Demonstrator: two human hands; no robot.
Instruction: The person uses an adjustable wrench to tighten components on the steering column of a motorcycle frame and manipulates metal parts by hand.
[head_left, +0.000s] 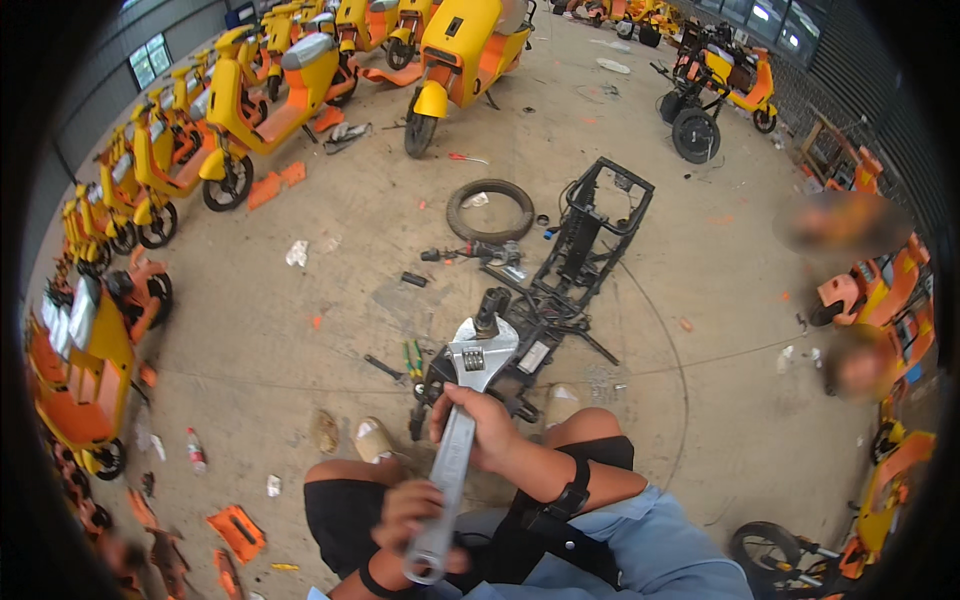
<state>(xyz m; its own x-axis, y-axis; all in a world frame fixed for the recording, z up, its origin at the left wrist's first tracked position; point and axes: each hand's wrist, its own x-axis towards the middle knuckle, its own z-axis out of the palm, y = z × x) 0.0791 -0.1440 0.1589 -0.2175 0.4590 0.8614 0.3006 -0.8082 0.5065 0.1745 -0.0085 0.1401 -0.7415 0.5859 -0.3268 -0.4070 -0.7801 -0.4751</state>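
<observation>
Wrench (455, 450) passes through right grip (484, 428).

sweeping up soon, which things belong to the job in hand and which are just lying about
Likely the job:
adjustable wrench, in the right hand, left hand blurred at its handle
black scooter frame
perhaps green-handled pliers near it

Apparently just lying about:
loose tyre
red-labelled bottle
orange plastic panel
crumpled white scrap

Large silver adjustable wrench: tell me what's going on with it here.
A person in a light-blue top grips the large silver adjustable wrench in the right hand; the blurred left hand is at its lower end. The wrench's head is at a short black metal tube on the bare black metal frame.
</observation>
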